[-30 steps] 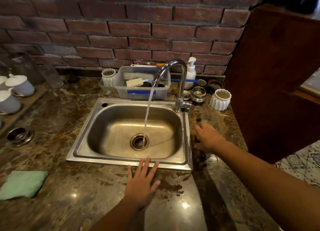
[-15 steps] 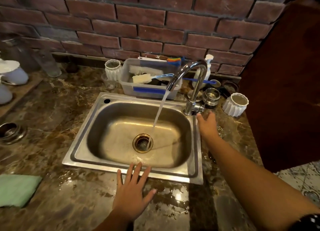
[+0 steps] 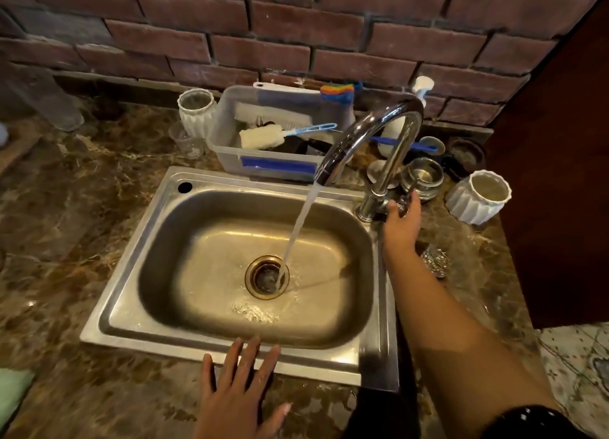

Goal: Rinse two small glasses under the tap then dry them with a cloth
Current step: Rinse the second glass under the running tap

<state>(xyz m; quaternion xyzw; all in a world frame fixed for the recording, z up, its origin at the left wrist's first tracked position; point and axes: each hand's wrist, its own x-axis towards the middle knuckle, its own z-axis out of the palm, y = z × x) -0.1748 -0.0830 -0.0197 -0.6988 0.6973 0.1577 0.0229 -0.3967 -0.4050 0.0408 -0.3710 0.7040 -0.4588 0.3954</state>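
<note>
Right grip [image 3: 400, 221] curls its fingers round the tap lever [image 3: 404, 204]; left grip [image 3: 235, 395] lies flat and spread on the counter [image 3: 82, 224], fingertips on the front rim of the sink [image 3: 158, 346].

The brown marbled counter carries the steel sink, and water runs from the curved tap [image 3: 372, 132] into the drain [image 3: 267, 276]. Behind the sink a clear plastic tub [image 3: 227, 135] holds brushes. A green cloth [image 3: 13, 392] shows at the left edge, well apart from both grips. A white ribbed cup [image 3: 196, 112] stands left of the tub, and another ribbed cup [image 3: 478, 198] stands far right. One small glass [image 3: 435, 262] sits on the counter just right of the sink, partly hidden by the right forearm. A second small glass [image 3: 186, 140] sits back left, just beside the white ribbed cup.
</note>
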